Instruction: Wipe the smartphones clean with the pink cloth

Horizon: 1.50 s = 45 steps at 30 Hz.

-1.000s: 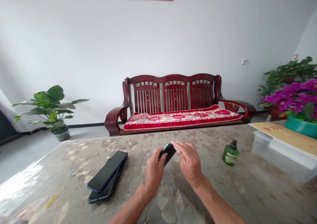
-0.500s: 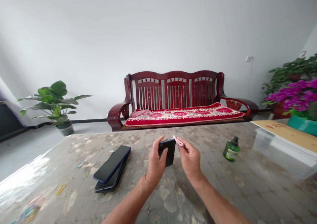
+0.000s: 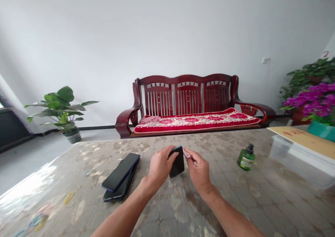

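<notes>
We see the left hand [image 3: 160, 165] near the middle of the frame, clamped on a dark handheld phone [image 3: 178, 165], with the thumb across its screen side and the fingers going behind it. The handheld phone stands nearly upright, slightly tilted, just below the centre of the frame. To its right, we see the right hand [image 3: 201, 172] with thumb and fingers together, pinching a small pale pink cloth [image 3: 186, 153] that lies against the phone's right edge near its top corner. Both hands are over a patterned tabletop [image 3: 235, 202] that fills the lower part of the frame. Left of the hands, we find a blue-edged phone [image 3: 121, 172] resting askew on a black phone [image 3: 124, 185]. In the lower left corner lie coloured rubber bands [image 3: 38, 221], with a yellow band [image 3: 68, 198] a little above them. Right of centre, we see a green bottle [image 3: 246, 158] with a black cap, upright and well apart from the hands. At the right edge, a tan board [image 3: 295, 138] lies on a clear box [image 3: 293, 163], near magenta flowers [image 3: 314, 99]. Behind the table, we see a dark red bench [image 3: 187, 80].
</notes>
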Each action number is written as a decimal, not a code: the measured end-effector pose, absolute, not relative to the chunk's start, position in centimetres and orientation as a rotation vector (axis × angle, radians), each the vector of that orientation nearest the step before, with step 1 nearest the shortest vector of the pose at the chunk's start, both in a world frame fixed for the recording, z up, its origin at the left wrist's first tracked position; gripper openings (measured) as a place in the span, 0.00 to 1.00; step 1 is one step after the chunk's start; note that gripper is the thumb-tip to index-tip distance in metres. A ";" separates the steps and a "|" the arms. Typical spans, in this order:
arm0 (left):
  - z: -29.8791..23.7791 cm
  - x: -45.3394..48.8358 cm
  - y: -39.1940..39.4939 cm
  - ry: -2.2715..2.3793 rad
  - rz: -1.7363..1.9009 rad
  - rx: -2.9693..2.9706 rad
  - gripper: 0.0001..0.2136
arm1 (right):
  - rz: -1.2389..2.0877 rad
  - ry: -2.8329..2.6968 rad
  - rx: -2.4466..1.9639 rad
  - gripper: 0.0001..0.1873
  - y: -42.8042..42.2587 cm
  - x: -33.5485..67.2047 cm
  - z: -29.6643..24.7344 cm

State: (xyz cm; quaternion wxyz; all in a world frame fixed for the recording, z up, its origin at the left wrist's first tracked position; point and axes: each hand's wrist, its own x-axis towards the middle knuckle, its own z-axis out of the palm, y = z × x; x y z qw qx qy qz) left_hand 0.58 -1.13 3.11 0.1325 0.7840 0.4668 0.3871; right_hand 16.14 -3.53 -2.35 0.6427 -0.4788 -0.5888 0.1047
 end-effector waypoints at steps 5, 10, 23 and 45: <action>0.3 0.1 -1.0 1.313 1.467 1.981 0.10 | 0.255 -1.436 -1.151 0.17 -3.0 16.4 -4.4; -1.2 -0.6 -1.5 1.320 1.600 1.822 0.12 | 0.163 -1.482 -1.183 0.19 -2.9 16.5 -4.5; -0.1 -6.5 -3.3 1.302 1.015 2.306 0.09 | -0.077 -1.869 -0.969 0.24 -4.2 15.0 -3.0; -6.0 -4.1 -3.7 1.368 0.728 1.844 0.31 | 0.498 -1.218 -1.265 0.16 0.3 16.6 -8.6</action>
